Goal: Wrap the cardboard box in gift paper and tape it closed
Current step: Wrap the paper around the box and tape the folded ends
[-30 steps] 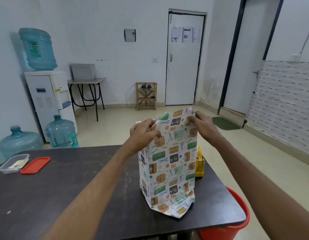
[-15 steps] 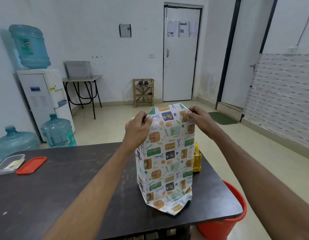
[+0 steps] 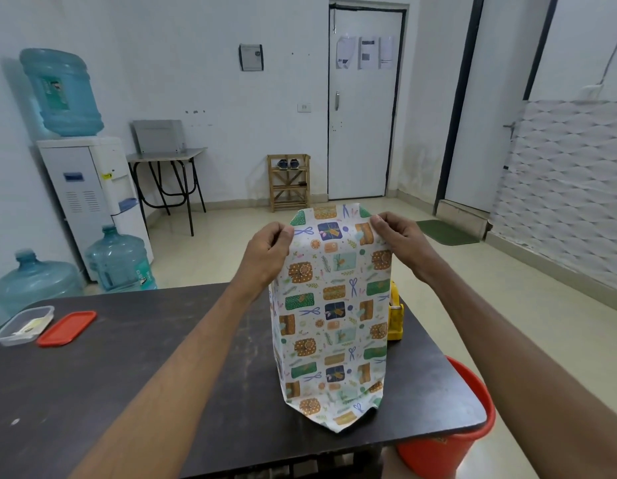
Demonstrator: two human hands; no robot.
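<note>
Two grips | left hand [image 3: 265,254] fingers pinch gift paper [image 3: 334,316] top-left; right hand [image 3: 401,240] fingers top-right | jug label [image 3: 53,94] blurred

Office room: water dispenser [image 3: 92,188], notice-covered door [image 3: 364,108]

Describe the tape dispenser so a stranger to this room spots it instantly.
Start at the dark table. Toward its right side stands the tall wrapped box; the tape dispenser peeks out from behind the box's right edge. It is the only yellow thing on the table.
</note>
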